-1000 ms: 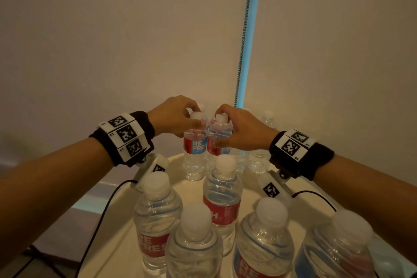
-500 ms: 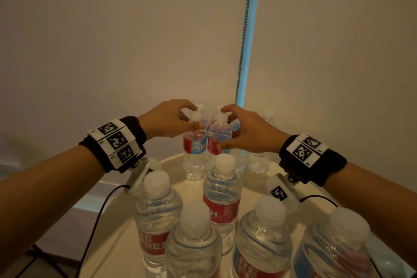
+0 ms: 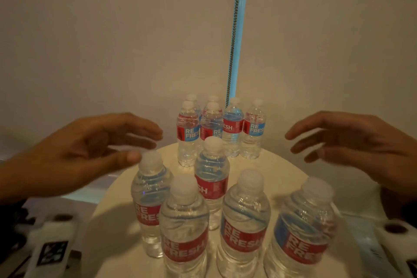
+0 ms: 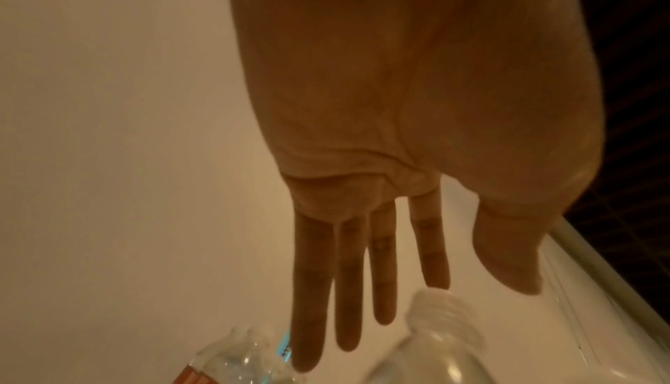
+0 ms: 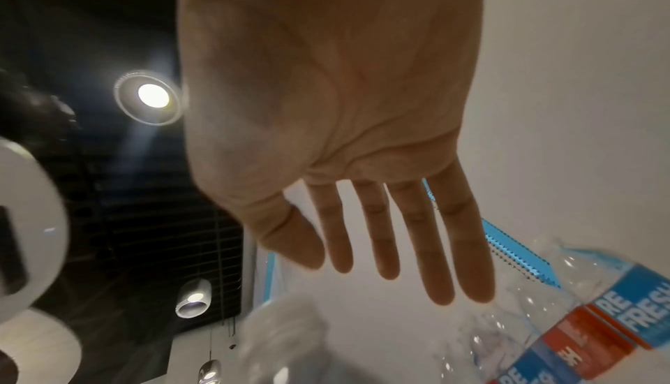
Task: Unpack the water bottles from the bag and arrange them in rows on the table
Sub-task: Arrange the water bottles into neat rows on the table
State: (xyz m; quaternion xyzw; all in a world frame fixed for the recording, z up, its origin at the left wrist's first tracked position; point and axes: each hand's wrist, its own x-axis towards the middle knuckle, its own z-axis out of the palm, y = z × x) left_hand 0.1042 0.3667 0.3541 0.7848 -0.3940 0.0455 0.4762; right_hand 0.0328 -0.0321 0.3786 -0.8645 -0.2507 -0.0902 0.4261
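Several clear water bottles with red and blue labels stand upright on a round white table (image 3: 277,176). A far cluster (image 3: 188,133) stands at the table's back edge. One bottle (image 3: 212,178) stands alone in the middle. A near row (image 3: 244,223) crosses the front. My left hand (image 3: 117,140) hovers left of the bottles with fingers straight and spread, holding nothing. My right hand (image 3: 320,140) hovers to the right, likewise empty. The wrist views show each palm (image 4: 417,89) (image 5: 337,75) flat with straight fingers, bottles below. No bag is in view.
A plain wall rises just behind the table. A blue strip with a bead chain (image 3: 235,52) hangs down it to the far bottles. The table's rim curves off close to the left and right of the near row.
Both hands have let go of the two far bottles' caps and pulled back and apart to either side. Those bottles now stand free in the far cluster.
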